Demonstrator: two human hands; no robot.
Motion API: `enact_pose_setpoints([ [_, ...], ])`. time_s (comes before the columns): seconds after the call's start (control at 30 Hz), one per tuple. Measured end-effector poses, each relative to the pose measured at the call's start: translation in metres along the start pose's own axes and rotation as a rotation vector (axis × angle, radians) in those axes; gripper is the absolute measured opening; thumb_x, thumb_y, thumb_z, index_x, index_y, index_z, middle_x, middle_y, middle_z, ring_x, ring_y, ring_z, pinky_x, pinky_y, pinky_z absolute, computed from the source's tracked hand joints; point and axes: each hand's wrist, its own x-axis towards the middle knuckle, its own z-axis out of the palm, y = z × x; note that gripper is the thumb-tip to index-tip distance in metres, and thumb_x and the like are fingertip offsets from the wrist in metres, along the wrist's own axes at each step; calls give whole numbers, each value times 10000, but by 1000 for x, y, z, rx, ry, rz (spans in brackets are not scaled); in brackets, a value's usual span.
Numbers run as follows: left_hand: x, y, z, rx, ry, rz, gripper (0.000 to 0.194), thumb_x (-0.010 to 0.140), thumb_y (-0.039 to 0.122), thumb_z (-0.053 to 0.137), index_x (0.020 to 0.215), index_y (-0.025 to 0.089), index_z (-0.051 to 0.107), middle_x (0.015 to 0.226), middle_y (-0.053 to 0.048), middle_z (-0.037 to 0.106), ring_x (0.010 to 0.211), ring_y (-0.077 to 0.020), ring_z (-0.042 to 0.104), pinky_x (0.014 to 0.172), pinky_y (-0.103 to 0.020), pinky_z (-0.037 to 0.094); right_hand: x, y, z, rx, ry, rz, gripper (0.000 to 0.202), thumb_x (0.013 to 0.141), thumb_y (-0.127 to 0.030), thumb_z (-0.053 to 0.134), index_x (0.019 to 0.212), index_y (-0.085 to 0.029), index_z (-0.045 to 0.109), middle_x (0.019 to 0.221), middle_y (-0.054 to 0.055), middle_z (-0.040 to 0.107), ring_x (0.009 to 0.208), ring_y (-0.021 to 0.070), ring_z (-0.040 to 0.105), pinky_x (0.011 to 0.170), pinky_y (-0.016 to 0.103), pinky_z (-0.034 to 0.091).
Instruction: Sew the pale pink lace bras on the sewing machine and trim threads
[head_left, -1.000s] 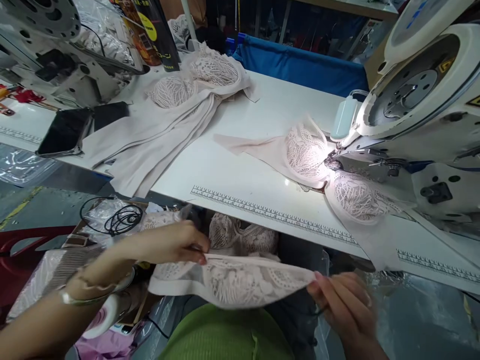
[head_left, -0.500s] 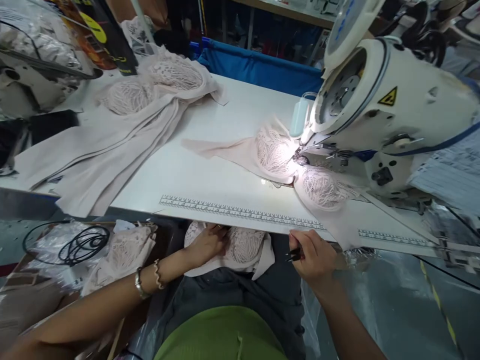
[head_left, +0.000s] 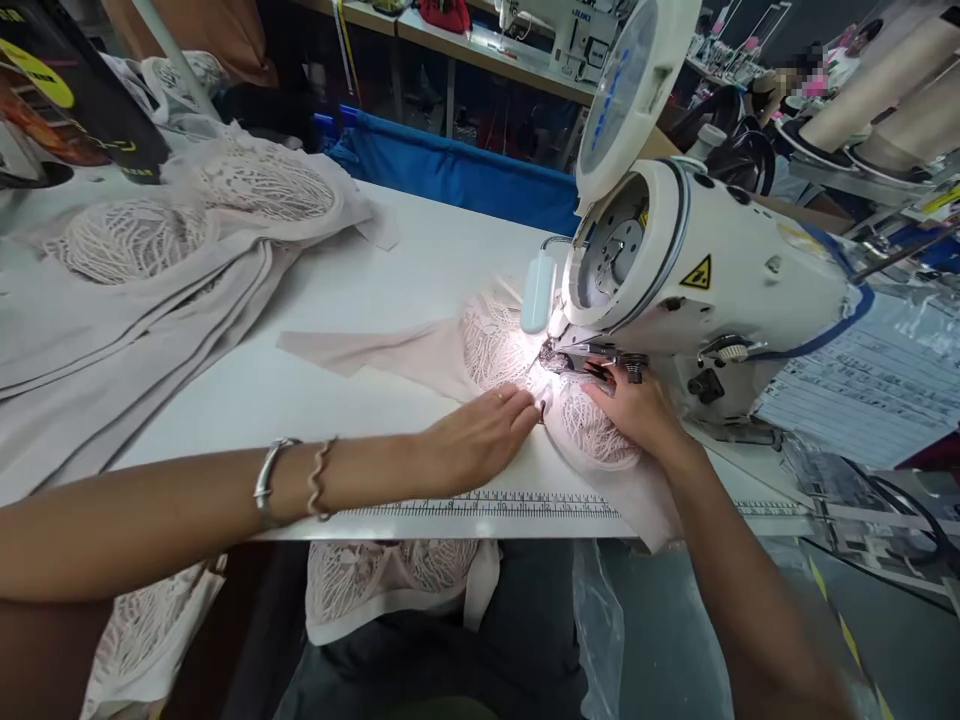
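left hand (head_left: 480,440) and right hand (head_left: 637,408) seemingly touch lace bra (head_left: 589,425) at sewing machine (head_left: 757,285)

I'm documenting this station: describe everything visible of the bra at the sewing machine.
The bra is pale pink, with two lacy cups and smooth, thin-looking wings. It lies on the white table, its lit middle at the sewing machine. One wing stretches leftward; the other reaches the front edge. The left hand touches near its middle, the right hand the nearer cup.

grey floor (head_left: 667,610), yellow stripe (head_left: 847,638); wood-edged bench (head_left: 491,63) beyond blue cloth (head_left: 465,160).
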Motion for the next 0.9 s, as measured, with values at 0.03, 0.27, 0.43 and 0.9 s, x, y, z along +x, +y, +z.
enact_pose_setpoints([
  [0.03, 12, -10, 1, 37, -47, 26, 275, 1002, 52, 350, 1075, 84, 613, 1030, -138, 638, 876, -226, 533, 796, -344, 457, 5, 2, 4, -5, -32, -17, 303, 857, -360, 656, 1105, -215, 752, 937, 87, 758, 845, 284, 668, 741, 370, 503],
  [0.27, 35, -36, 4, 261, -167, 208, 260, 823, -65, 479, 870, 123, 651, 822, -93, 620, 728, -214, 499, 659, -340, 370, 8, 17, 18, -41, -96, -113, 226, 841, -210, 636, 1034, -198, 752, 942, 96, 786, 876, 291, 700, 786, 378, 504],
  [0.43, 37, -33, 8, 258, -207, 164, 274, 851, -59, 418, 858, 105, 638, 833, -115, 607, 773, -237, 531, 609, -343, 346, 5, 18, 23, -93, -123, -148, 290, 846, -199, 607, 1112, -163, 717, 1038, 137, 767, 933, 305, 684, 841, 409, 491],
  [0.9, 28, -51, 25, 216, -11, 22, 413, 879, -50, 461, 1243, 108, 576, 1078, -115, 690, 826, -232, 570, 657, -338, 341, 2, -2, 1, 163, -308, -394, 695, 798, 2, 437, 1400, -302, 602, 1038, 30, 746, 952, 209, 677, 838, 316, 530],
])
